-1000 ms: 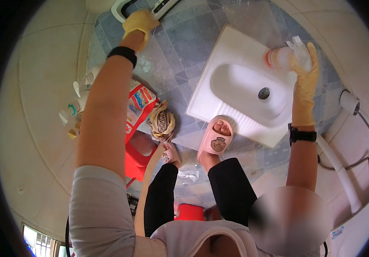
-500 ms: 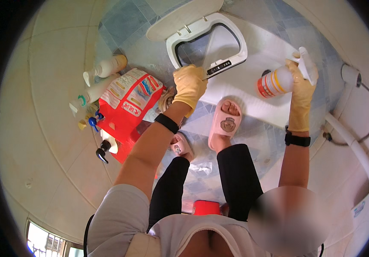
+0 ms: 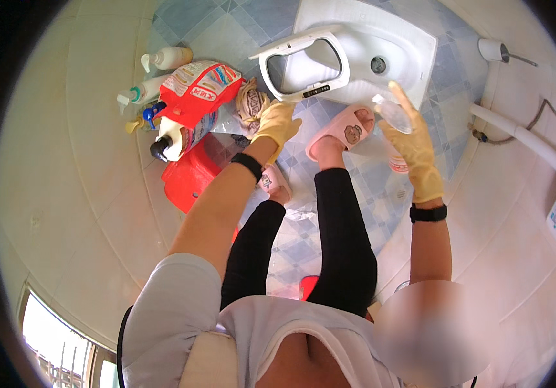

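Slipper [image 3: 354, 133] stands between left fingers [image 3: 278, 112] clamped on frame [image 3: 320, 91] and right fingers [image 3: 402, 97] gripping sprayer [image 3: 395, 117].

White ring seat [image 3: 344, 79]: held tilted, overlapping the left part of the squat toilet [image 3: 421, 57] in view; contact unclear. Rounded opening, dark inner trim, small black panel along near edge. Narrow white piece at far edge, seen nearly edge-on.

Spray bottle [image 3: 398, 162]: held, near side of the squat toilet, toward its right. Whitish see-through top, orange-red band lower down; middle mostly hidden.
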A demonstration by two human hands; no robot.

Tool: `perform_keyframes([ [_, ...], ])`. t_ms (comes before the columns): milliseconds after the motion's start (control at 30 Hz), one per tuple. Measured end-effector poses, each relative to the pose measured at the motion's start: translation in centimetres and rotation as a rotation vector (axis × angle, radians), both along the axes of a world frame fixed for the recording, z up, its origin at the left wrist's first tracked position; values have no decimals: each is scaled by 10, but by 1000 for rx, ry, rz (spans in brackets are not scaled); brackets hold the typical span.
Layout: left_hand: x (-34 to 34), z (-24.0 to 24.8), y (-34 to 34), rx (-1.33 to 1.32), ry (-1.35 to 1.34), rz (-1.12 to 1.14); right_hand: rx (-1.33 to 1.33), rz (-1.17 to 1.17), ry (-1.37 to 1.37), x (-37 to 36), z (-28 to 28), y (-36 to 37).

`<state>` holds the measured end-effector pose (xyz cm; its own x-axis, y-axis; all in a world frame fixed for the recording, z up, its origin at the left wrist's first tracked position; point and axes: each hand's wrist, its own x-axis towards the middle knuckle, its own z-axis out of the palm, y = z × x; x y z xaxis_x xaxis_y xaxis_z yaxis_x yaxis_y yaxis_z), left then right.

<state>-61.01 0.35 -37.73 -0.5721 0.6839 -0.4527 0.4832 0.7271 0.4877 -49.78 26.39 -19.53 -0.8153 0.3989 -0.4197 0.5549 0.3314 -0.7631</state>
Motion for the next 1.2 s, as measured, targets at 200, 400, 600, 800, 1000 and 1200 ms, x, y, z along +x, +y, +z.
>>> perform_keyframes([
  [200,56,65,-91,47,-132,26,17,-15,-105,27,4,-33],
  [400,91,115,-164,-93,-311,121,-75,-122,-206,38,-16,-54],
  [600,122,124,-212,-59,-480,387,-82,-200,-198,31,-45,-56],
  [800,159,91,-261,-93,-424,555,19,-184,-194,14,-118,-48],
  [1000,208,72,-272,-113,-427,754,-74,-263,-225,-2,-147,-36],
  [1200,229,79,-218,3,-469,842,-4,-348,-167,5,-164,-6],
])
